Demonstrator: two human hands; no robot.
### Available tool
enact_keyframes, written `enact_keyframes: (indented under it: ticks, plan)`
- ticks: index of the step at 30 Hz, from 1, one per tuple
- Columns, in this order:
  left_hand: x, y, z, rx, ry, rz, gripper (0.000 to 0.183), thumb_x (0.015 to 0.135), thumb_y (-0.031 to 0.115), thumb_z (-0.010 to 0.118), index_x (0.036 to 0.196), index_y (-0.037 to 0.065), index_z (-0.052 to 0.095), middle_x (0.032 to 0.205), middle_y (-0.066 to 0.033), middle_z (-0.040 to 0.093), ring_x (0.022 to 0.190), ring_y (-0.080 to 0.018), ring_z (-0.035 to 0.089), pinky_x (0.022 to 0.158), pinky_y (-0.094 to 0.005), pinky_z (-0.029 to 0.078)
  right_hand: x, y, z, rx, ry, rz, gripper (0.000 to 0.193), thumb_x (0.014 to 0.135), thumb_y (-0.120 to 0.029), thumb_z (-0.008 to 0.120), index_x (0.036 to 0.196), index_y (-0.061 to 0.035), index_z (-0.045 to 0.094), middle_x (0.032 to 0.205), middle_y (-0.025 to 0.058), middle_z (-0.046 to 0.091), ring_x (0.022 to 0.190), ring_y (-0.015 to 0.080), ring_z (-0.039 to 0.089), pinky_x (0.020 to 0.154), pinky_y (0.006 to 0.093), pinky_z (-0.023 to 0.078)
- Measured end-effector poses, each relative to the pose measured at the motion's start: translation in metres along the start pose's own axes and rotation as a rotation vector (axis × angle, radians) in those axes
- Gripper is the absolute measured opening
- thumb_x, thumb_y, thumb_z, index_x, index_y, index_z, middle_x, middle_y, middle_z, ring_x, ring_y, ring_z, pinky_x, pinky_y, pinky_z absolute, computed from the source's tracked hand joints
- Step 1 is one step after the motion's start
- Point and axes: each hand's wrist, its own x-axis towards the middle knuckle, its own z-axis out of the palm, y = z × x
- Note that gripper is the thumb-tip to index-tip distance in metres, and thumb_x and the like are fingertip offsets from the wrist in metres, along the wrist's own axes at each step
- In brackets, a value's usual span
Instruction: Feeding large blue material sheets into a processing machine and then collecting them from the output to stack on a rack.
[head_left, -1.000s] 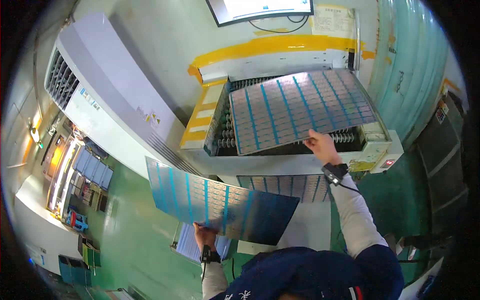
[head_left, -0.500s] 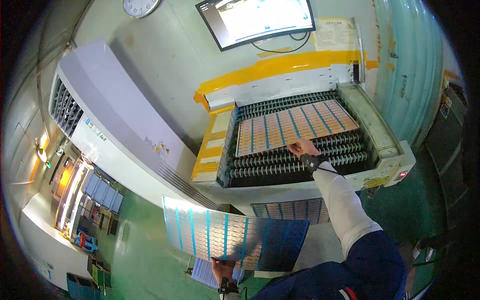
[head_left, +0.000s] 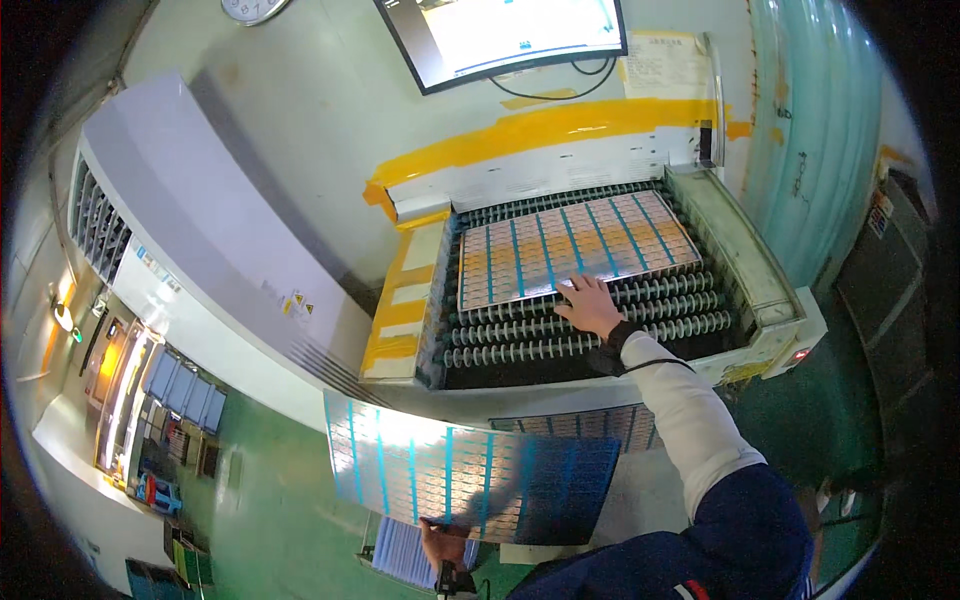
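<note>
My left hand grips the lower edge of a copper-coloured circuit board panel with blue stripes, held tilted in front of the machine. Its surface shines at the left and lies in shadow at the right. A second striped circuit board panel lies flat on the roller conveyor. My right hand is over the rollers at that panel's near edge, fingers spread and nothing held. Whether the fingertips touch the panel, I cannot tell.
Another striped panel shows below the machine's front edge, partly hidden by the held one. A tall white cabinet stands left of the conveyor. Blue ribbed racking sits below my left hand. A monitor hangs on the wall.
My right hand has let go of the near edge of the panel on the rollers, and its fingers have spread. The left hand still holds its panel. The whole view has shifted slightly.
</note>
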Motion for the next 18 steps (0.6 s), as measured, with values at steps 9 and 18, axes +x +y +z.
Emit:
enact_keyframes:
  ticks: [9, 18]
  plan:
    - [-0.020, -0.011, 0.046, 0.059, -0.059, 0.020, 0.060, 0.092, 0.050, 0.045, 0.135, 0.008, 0.038, 0.135, -0.0185, 0.041, 0.121, -0.0416, 0.040, 0.098, -0.0614, 0.032, 0.051, 0.007, 0.001, -0.079, -0.173, 0.111, 0.060, 0.089, -0.051, 0.048, 0.138, -0.0177, 0.039, 0.146, 0.0155, 0.029, 0.134, 0.0367, 0.024, 0.107, 0.0526, 0.023]
    - [-0.010, -0.021, 0.020, -0.016, -0.037, -0.071, 0.057, 0.092, 0.051, 0.045, 0.131, 0.010, 0.040, 0.136, -0.0164, 0.040, 0.121, -0.0401, 0.040, 0.101, -0.0589, 0.031, 0.062, 0.013, -0.010, 0.030, -0.218, 0.092, 0.065, 0.088, -0.052, 0.047, 0.140, -0.0153, 0.036, 0.146, 0.0154, 0.030, 0.133, 0.0389, 0.026, 0.107, 0.0531, 0.024]
